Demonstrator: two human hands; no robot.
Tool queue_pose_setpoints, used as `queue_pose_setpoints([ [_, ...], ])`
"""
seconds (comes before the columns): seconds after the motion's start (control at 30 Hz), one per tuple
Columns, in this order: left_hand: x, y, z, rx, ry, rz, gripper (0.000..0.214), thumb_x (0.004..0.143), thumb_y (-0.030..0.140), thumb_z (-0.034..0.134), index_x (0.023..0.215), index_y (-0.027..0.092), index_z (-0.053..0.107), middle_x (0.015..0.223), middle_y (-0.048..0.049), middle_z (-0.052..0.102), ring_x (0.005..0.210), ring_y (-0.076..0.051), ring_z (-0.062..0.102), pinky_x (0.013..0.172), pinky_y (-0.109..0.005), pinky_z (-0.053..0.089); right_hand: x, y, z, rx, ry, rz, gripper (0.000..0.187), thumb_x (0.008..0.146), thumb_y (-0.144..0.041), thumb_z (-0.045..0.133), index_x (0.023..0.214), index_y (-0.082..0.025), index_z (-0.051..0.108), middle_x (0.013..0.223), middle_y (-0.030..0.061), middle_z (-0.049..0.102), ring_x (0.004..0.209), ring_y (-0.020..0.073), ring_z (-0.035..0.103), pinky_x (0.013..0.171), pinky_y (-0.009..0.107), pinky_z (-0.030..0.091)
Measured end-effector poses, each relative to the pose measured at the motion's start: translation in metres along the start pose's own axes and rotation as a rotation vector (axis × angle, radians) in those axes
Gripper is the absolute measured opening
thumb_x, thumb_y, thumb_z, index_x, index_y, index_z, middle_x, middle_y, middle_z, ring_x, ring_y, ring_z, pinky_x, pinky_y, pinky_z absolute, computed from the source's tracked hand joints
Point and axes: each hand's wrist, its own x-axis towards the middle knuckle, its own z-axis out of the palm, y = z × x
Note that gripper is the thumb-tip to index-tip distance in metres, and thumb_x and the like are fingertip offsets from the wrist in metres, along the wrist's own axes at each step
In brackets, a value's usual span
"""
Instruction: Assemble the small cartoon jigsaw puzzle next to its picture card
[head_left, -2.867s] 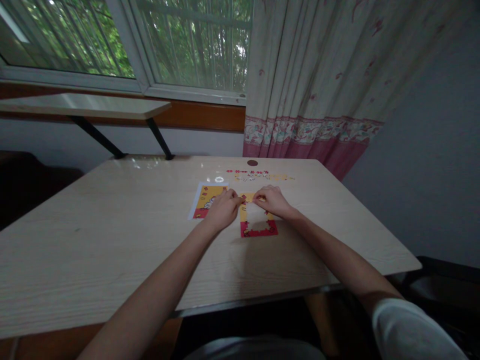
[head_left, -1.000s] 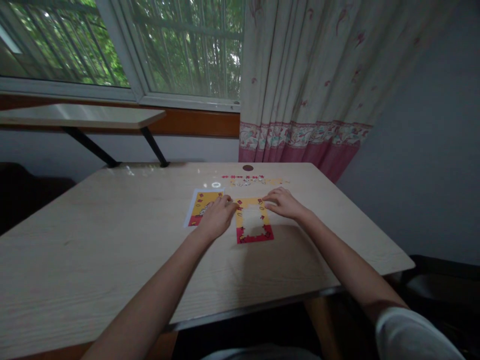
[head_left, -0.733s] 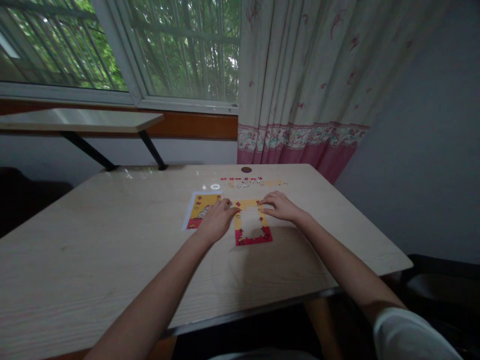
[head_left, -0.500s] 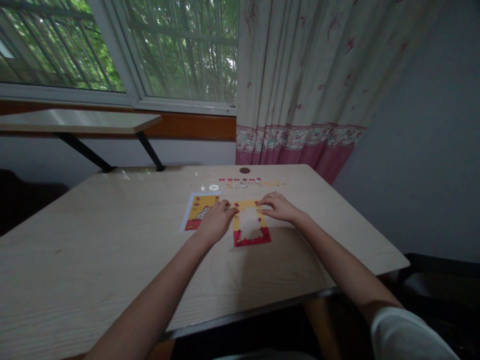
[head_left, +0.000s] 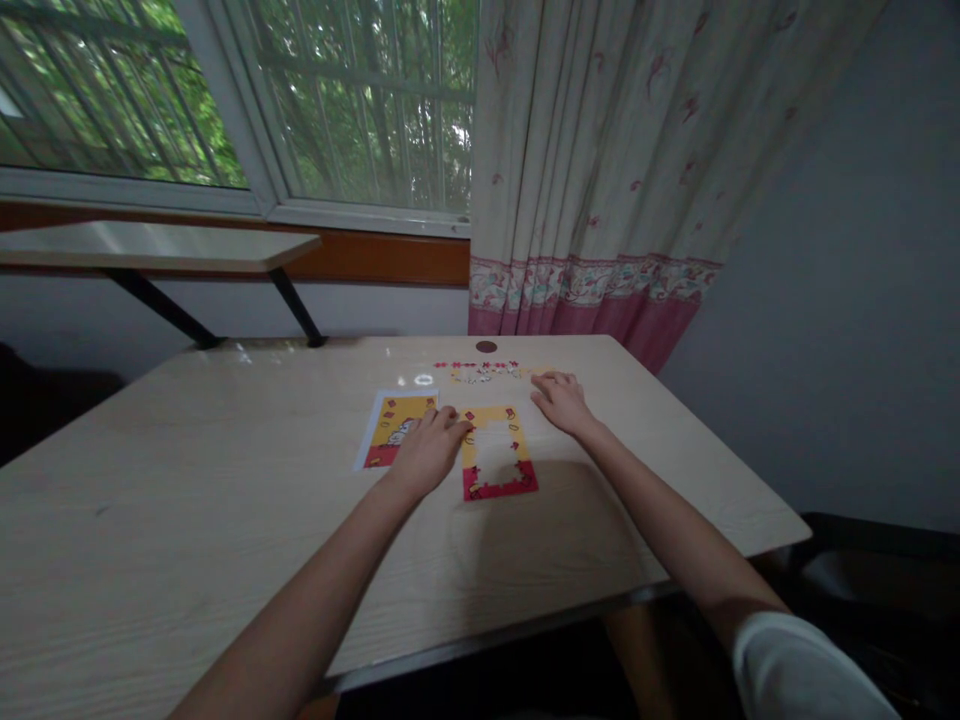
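The left hand (head_left: 429, 452) lies knuckles-up on the desk (head_left: 225, 520), fingers curled against the left edge of the puzzle frame (head_left: 499, 486); whether they pinch a piece cannot be told; the picture card (head_left: 386, 430) lies just left of them. Farther off, the right hand (head_left: 561, 400) rests flat beyond the frame's upper right corner, fingers released, holding nothing; the row of loose pieces (head_left: 480, 372) lies just beyond its fingertips.

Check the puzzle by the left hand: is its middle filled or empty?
Empty: only the puzzle border, yellow and red, is laid; its middle is plain and pale.
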Motion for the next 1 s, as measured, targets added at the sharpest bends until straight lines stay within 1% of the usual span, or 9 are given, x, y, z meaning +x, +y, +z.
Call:
queue_pose_setpoints([
  [0.1, 0.000, 0.000, -0.002, -0.019, 0.000, 0.003, 0.031, 0.092, 0.017, 0.040, 0.115, 0.022, 0.060, 0.117, -0.0112, 0.054, 0.102, -0.027, 0.049, 0.081, -0.040, 0.042, 0.006, 0.005, 0.005, -0.051, -0.046, 0.062, 0.045, 0.092, -0.039, 0.040, 0.135, -0.024, 0.046, 0.136, 0.0116, 0.047, 0.116, 0.0329, 0.039, 0.090, 0.048, 0.036],
  [0.23, -0.001, -0.001, 0.001, -0.063, 0.052, 0.027, 0.031, 0.093, 0.018, 0.038, 0.117, 0.019, 0.058, 0.114, -0.0108, 0.054, 0.100, -0.026, 0.049, 0.082, -0.039, 0.042, 0.003, 0.003, 0.005, -0.067, -0.074, 0.014, 0.039, 0.093, -0.034, 0.039, 0.127, -0.023, 0.054, 0.141, 0.0083, 0.043, 0.120, 0.0337, 0.036, 0.092, 0.050, 0.034],
  [0.3, -0.001, -0.002, 0.002, -0.086, 0.076, 0.035, 0.031, 0.092, 0.018, 0.038, 0.117, 0.019, 0.058, 0.113, -0.0105, 0.055, 0.099, -0.026, 0.049, 0.081, -0.039, 0.042, -0.001, 0.000, 0.000, -0.053, -0.062, -0.024, 0.034, 0.091, -0.029, 0.042, 0.119, -0.021, 0.059, 0.134, 0.0084, 0.051, 0.120, 0.0317, 0.037, 0.093, 0.048, 0.034],
  [0.4, -0.002, -0.001, 0.003, -0.121, 0.087, 0.053, 0.030, 0.091, 0.017, 0.039, 0.112, 0.019, 0.060, 0.112, -0.0102, 0.055, 0.098, -0.025, 0.049, 0.081, -0.038, 0.042, -0.007, -0.005, -0.009, -0.029, -0.062, -0.072, 0.024, 0.087, -0.024, 0.049, 0.104, -0.021, 0.067, 0.112, 0.0080, 0.065, 0.114, 0.0276, 0.044, 0.092, 0.044, 0.033],
  [0.53, -0.002, 0.004, 0.001, -0.157, 0.077, 0.052, 0.030, 0.086, 0.012, 0.044, 0.108, 0.019, 0.063, 0.111, -0.0096, 0.056, 0.098, -0.024, 0.050, 0.083, -0.038, 0.043, -0.010, -0.008, -0.015, -0.025, -0.074, -0.083, 0.019, 0.085, -0.024, 0.053, 0.091, -0.022, 0.071, 0.095, 0.0060, 0.070, 0.101, 0.0237, 0.052, 0.089, 0.038, 0.035],
  [0.63, -0.002, 0.007, 0.000, -0.191, 0.099, 0.033, 0.029, 0.084, 0.011, 0.045, 0.105, 0.018, 0.064, 0.109, -0.0094, 0.057, 0.098, -0.024, 0.051, 0.085, -0.038, 0.044, -0.009, -0.008, -0.013, -0.024, -0.054, -0.044, 0.023, 0.086, -0.030, 0.053, 0.100, -0.023, 0.070, 0.094, 0.0061, 0.070, 0.097, 0.0228, 0.054, 0.086, 0.036, 0.037],
  [0.73, -0.002, 0.010, -0.001, -0.263, 0.113, 0.011, 0.026, 0.085, 0.013, 0.045, 0.102, 0.017, 0.065, 0.105, -0.0090, 0.059, 0.096, -0.023, 0.053, 0.085, -0.037, 0.045, -0.009, -0.007, -0.008, -0.043, -0.032, -0.015, 0.031, 0.087, -0.038, 0.051, 0.107, -0.020, 0.068, 0.099, 0.0098, 0.068, 0.097, 0.0235, 0.055, 0.086, 0.036, 0.038],
  [0.83, -0.002, 0.015, 0.001, -0.376, 0.105, -0.024, 0.024, 0.086, 0.015, 0.045, 0.098, 0.018, 0.066, 0.101, -0.0078, 0.061, 0.096, -0.022, 0.056, 0.086, -0.035, 0.046, -0.007, -0.003, -0.002, -0.024, -0.025, -0.012, 0.030, 0.087, -0.037, 0.053, 0.100, -0.018, 0.071, 0.100, 0.0112, 0.068, 0.097, 0.0232, 0.055, 0.088, 0.036, 0.039],
  [1.0, -0.001, 0.022, 0.003, -0.555, 0.123, -0.056, 0.023, 0.083, 0.014, 0.046, 0.092, 0.018, 0.067, 0.093, -0.0065, 0.066, 0.092, -0.021, 0.059, 0.083, -0.033, 0.047, -0.004, 0.002, 0.004, 0.134, -0.017, 0.049, 0.018, 0.079, -0.028, 0.061, 0.090, -0.019, 0.071, 0.095, 0.0071, 0.069, 0.091, 0.0195, 0.060, 0.086, 0.033, 0.042],
])
